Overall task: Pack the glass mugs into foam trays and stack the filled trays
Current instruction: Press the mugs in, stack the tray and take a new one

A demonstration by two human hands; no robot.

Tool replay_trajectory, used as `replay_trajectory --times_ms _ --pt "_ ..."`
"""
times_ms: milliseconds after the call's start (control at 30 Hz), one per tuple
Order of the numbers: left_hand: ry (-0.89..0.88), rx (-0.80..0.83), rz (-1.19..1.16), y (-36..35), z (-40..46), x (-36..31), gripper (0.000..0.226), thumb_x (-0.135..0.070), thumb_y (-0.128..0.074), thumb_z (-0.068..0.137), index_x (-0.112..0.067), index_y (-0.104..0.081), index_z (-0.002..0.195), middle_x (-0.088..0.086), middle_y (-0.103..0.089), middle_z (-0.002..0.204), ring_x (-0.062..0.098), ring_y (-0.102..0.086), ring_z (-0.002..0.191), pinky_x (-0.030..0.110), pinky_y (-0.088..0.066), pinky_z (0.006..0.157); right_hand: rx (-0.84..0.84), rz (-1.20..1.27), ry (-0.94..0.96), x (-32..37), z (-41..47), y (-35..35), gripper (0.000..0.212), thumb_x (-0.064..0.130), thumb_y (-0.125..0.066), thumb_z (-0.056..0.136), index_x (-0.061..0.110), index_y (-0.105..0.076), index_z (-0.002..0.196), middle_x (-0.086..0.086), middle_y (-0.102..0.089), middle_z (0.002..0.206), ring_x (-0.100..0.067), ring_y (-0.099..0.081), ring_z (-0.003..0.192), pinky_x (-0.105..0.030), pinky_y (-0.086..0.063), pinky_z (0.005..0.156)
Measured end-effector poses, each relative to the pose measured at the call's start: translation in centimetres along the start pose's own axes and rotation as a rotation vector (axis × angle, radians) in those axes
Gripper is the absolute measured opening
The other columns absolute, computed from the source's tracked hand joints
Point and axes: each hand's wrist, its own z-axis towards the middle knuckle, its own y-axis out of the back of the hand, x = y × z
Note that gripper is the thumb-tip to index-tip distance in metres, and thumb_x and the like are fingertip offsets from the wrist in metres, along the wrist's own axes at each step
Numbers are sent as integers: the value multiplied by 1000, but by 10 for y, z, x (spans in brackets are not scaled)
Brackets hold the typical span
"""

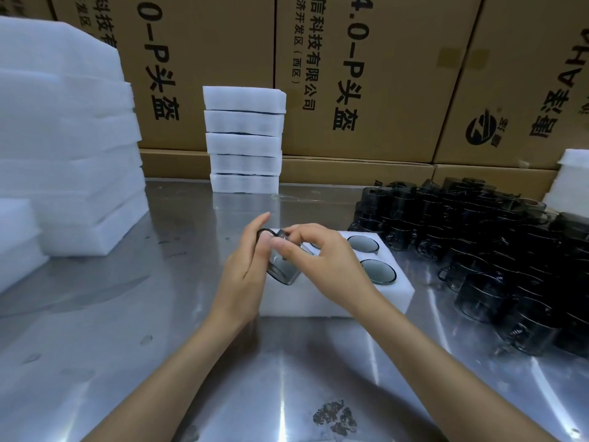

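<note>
A white foam tray (322, 301) lies on the steel table in front of me. Two dark glass mugs sit in its right pockets, one at the back (362, 243) and one at the front (378, 271). Both hands hold a third smoky glass mug (284, 272), tilted, over the tray's left part. My left hand (247, 269) cups its left side near the handle. My right hand (322, 253) pinches its upper rim. The tray's left pockets are hidden by my hands.
A stack of several filled foam trays (244, 140) stands at the back centre. A pile of foam slabs (63, 148) fills the left. Many loose dark mugs (484, 250) crowd the table's right side. Cardboard boxes (366, 74) wall off the back.
</note>
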Motion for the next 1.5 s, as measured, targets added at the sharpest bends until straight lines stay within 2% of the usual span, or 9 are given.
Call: replay_trajectory --times_ms 133,233,300,467,667,1000,1167,1367,1500 --pt "-34 11 17 -1 1 3 43 -45 -31 94 -33 -42 134 -33 -61 92 -8 -58 91 6 -40 76 195 148 -27 -4 2 2 6 20 -71 84 24 -66 83 5 -69 103 -7 -61 104 -31 -47 96" --pt "-30 -32 111 1 2 7 50 -56 -27 91 -32 -44 133 -37 -59 94 -11 -56 91 5 -39 75 228 214 -106 -10 1 6 23 8 -70 83 19 -64 103 5 -62 121 -11 -59 112 -29 -46 99" --pt "-29 -63 150 2 3 9 57 -64 -24 88 -33 -44 132 -36 -59 97 -10 -54 94 6 -38 79 145 199 -97 -11 2 5 28 12 -74 80 25 -62 101 8 -64 114 -10 -61 105 -20 -48 88" --pt "14 -128 116 2 3 10 63 -67 -20 85 -33 -44 132 -10 -61 116 6 -56 105 32 -43 94 -73 147 -123 -13 5 3 65 28 -83 70 37 -43 121 19 -58 113 8 -59 95 -11 -46 78" --pt "77 -168 64 0 3 11 50 -67 -19 82 -42 -48 114 -24 -60 94 -3 -53 89 29 -43 85 -29 -151 -76 -18 -1 -6 62 34 -81 70 31 -54 125 20 -57 117 3 -55 98 -22 -46 89" --pt "39 -132 71 0 1 11 29 -45 -24 93 -46 -53 96 -20 -59 94 -7 -51 88 15 -38 81 47 -259 -36 -17 -2 -4 58 34 -77 76 29 -56 129 17 -57 122 1 -54 96 -19 -43 89" --pt "-35 -94 136 3 1 12 34 -52 -21 92 -48 -54 96 -20 -57 98 -7 -50 92 6 -35 80 66 -305 -33 -18 -4 -5 58 38 -73 79 30 -52 132 17 -55 129 -2 -54 108 -26 -43 97" --pt "-83 -43 156 10 1 12 32 -51 -23 93 -52 -53 103 -27 -58 108 -6 -52 104 12 -38 87 82 -335 24 -21 -7 1 62 41 -62 87 33 -37 143 22 -33 149 8 -25 134 -16 -24 108" --pt "-188 87 254 18 -3 11 43 -47 -23 95 -40 -52 125 -24 -55 130 -4 -45 126 23 -34 107 151 -452 87 -26 -14 10 61 44 -51 92 35 -28 148 27 -19 152 13 -13 137 -17 -19 113"
